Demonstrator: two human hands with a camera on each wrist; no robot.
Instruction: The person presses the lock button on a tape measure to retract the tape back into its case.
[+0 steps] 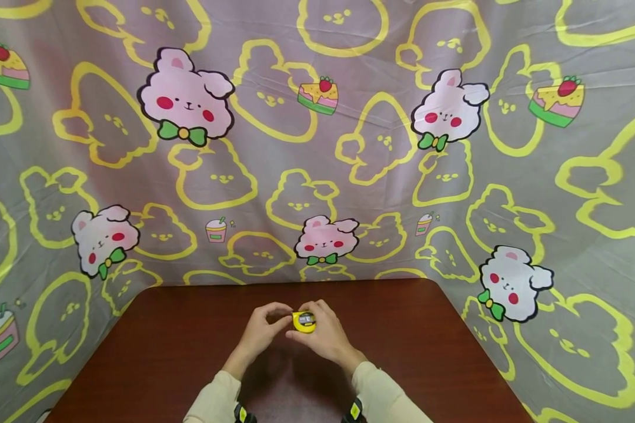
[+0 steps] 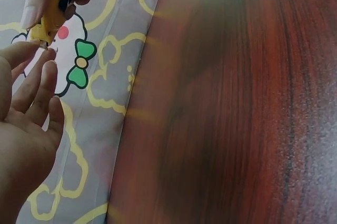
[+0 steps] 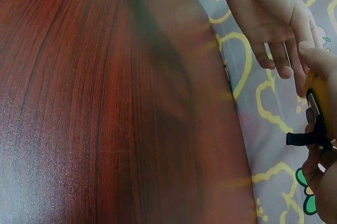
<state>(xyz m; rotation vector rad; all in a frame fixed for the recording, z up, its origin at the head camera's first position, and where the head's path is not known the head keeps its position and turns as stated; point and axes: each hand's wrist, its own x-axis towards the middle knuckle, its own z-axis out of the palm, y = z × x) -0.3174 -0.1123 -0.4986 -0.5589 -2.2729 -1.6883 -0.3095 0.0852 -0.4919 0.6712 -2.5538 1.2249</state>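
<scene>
A yellow and black tape measure (image 1: 304,322) is held up over the table, its round label facing up. My right hand (image 1: 323,332) grips its case from the right, thumb on the near side and fingers on the far side. With thumb and index finger, my left hand (image 1: 260,329) pinches the small metal end hook (image 2: 43,44) at the case's left corner. Hardly any blade shows outside the case. The other left fingers (image 2: 51,77) are loosely bent. From the case hangs a black wrist strap (image 3: 301,139), seen in the right wrist view.
The dark red-brown wooden table (image 1: 413,352) has rounded far corners. A grey curtain (image 1: 370,194) with rabbit prints surrounds it at the back and both sides. Black straps (image 1: 353,411) circle both wrists over light sleeves (image 1: 386,390).
</scene>
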